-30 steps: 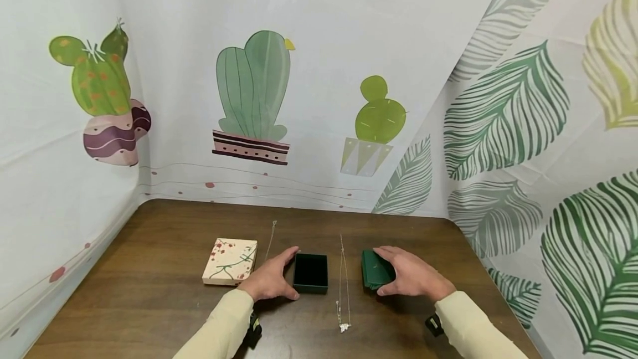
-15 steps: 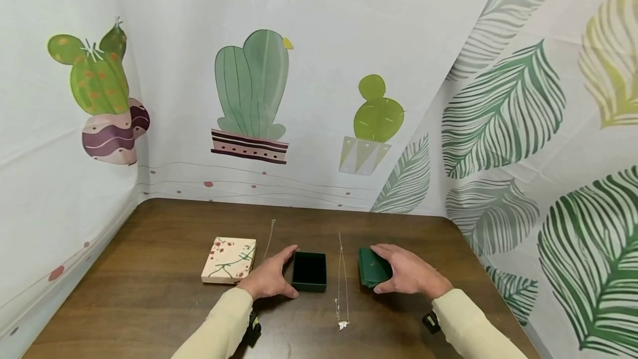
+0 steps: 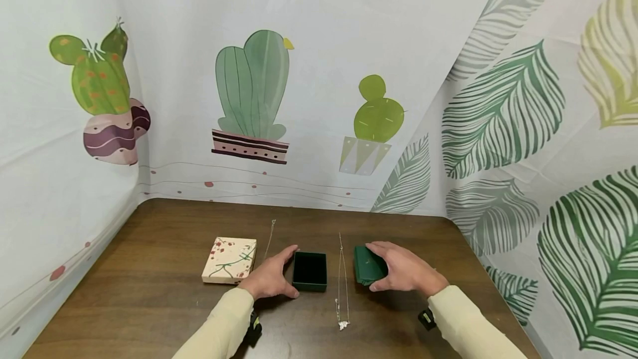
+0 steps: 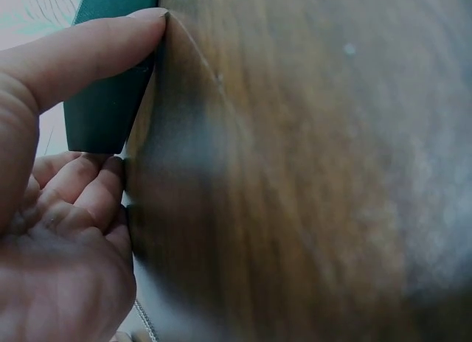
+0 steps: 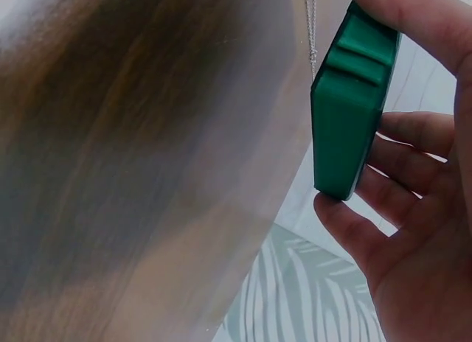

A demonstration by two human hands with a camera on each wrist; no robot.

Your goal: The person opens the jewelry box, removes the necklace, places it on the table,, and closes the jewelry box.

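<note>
On the brown table sits an open dark green jewelry box (image 3: 309, 271) with a black inside. My left hand (image 3: 269, 277) grips its left end, thumb (image 4: 103, 51) at the near side and fingers at the far side. To the right, my right hand (image 3: 406, 267) holds the green box lid (image 3: 370, 266) between thumb and fingers; the right wrist view shows the lid (image 5: 350, 110) tilted, its ridged edge toward the camera. Between box and lid a silver necklace (image 3: 342, 281) lies stretched out, its pendant at the near end.
Left of my left hand is a cream box (image 3: 229, 259) with a red-flower branch print. A second thin chain (image 3: 271, 237) lies behind that hand, partly hidden. White cloth (image 3: 319, 60) with cactus and leaf prints walls the table's back and sides.
My right hand has slid a little to the left with the green lid, closer to the necklace. My left hand and the open box stay in place.
</note>
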